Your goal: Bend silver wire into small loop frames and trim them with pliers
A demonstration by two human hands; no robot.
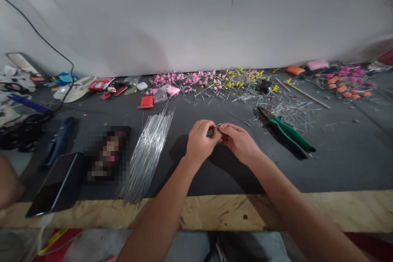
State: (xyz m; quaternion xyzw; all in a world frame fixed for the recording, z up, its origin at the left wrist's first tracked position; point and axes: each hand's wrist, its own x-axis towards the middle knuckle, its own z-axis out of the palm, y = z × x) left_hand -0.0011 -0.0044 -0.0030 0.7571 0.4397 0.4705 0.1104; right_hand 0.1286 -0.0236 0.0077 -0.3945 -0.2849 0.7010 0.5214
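My left hand [201, 138] and my right hand [238, 141] meet above the dark work surface, fingertips pinched close together. A thin piece of wire [218, 125] shows between them; its detail is too small to make out. Both hands seem closed on this piece. To their left lies a bundle of long silvery wires [150, 151]. Green-handled pliers [288, 133] rest to the right, beside a loose heap of short wires [294, 110]. Behind my hands, several wires with pink tips [190, 80] and yellow tips [242, 77] lie in a pile.
Orange and magenta-tipped wires [350, 82] lie at the far right near a thin wooden stick [310, 96]. On the left are a phone [55, 184], a blue stapler-like tool [58, 141] and a red packet [146, 102]. Another person's arm [9, 182] shows at the left edge.
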